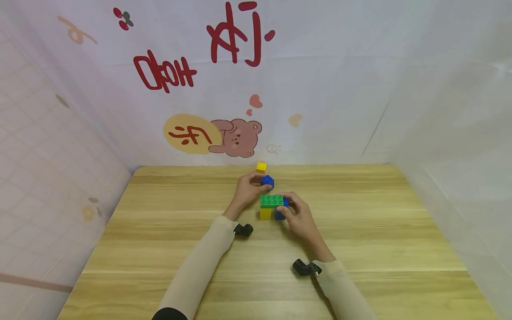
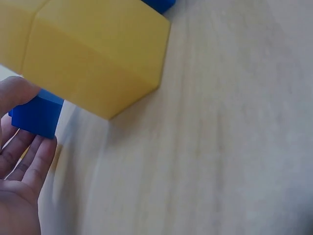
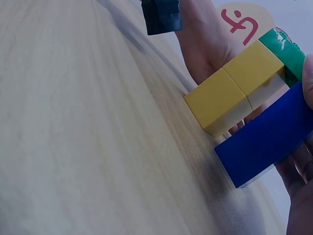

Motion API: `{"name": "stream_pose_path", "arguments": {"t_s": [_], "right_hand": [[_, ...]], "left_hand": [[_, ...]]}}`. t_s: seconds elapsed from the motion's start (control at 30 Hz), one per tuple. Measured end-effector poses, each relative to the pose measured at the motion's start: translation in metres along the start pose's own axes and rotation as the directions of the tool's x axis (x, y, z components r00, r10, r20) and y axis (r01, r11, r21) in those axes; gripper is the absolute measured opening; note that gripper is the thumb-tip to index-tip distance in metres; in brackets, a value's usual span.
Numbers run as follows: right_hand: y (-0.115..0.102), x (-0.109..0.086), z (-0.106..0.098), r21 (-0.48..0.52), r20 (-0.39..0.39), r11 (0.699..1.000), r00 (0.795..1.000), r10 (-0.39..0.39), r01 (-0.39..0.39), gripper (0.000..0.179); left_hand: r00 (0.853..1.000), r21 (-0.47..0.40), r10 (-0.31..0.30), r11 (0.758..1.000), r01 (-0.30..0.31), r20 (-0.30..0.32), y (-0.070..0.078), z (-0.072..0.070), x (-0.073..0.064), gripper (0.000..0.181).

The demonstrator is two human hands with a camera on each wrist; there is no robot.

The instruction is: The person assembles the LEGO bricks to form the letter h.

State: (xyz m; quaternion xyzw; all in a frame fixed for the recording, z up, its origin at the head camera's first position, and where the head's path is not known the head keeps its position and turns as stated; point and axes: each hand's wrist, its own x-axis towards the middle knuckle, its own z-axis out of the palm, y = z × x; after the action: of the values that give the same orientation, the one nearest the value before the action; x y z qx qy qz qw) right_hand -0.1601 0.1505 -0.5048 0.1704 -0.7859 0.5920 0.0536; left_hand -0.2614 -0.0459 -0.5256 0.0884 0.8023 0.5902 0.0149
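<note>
My left hand [image 1: 246, 189] pinches a small blue brick [image 1: 267, 181] between thumb and fingers; the left wrist view also shows this blue brick [image 2: 36, 115] between thumb and fingertips. A green brick [image 1: 271, 201] with studs lies flat on top of a stack of yellow bricks [image 1: 266, 214]. Beside the yellow stack, on the right, stands a stack of blue bricks [image 3: 264, 137], with a gap between the two at the bottom. My right hand [image 1: 299, 218] holds this blue stack at its upper part, thumb in front and fingers behind, right by the green brick's end.
A yellow brick [image 1: 261, 167] sits at the far edge of the wooden table [image 1: 180, 249], just beyond my left hand. Behind the table hangs a white printed cloth [image 1: 320, 89]. Black wrist devices [image 1: 307, 268] stick out from both sleeves, low over the tabletop.
</note>
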Motion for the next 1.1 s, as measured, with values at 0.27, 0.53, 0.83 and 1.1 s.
{"name": "stream_pose_path", "arguments": {"t_s": [0.27, 0.53, 0.83, 1.1], "right_hand": [[-0.012, 0.000, -0.003, -0.013, 0.010, 1.000, 1.000, 0.012, -0.011, 0.029], [-0.011, 0.000, -0.004, -0.022, 0.010, 0.999, 1.000, 0.029, -0.028, 0.029], [-0.011, 0.000, -0.005, -0.012, 0.013, 1.000, 1.000, 0.016, -0.016, 0.029], [-0.011, 0.000, -0.003, -0.017, 0.008, 1.000, 1.000, 0.017, -0.017, 0.029]], "left_hand": [[1.000, -0.011, 0.004, 1.000, -0.004, -0.005, 0.003, -0.006, -0.007, 0.040], [0.999, -0.049, 0.019, 0.999, -0.020, -0.026, 0.004, -0.011, -0.014, 0.038], [0.998, -0.119, 0.051, 0.991, -0.054, -0.027, 0.017, -0.019, -0.027, 0.036], [0.996, -0.129, 0.089, 0.987, -0.091, -0.018, 0.025, -0.024, -0.034, 0.034]]}}
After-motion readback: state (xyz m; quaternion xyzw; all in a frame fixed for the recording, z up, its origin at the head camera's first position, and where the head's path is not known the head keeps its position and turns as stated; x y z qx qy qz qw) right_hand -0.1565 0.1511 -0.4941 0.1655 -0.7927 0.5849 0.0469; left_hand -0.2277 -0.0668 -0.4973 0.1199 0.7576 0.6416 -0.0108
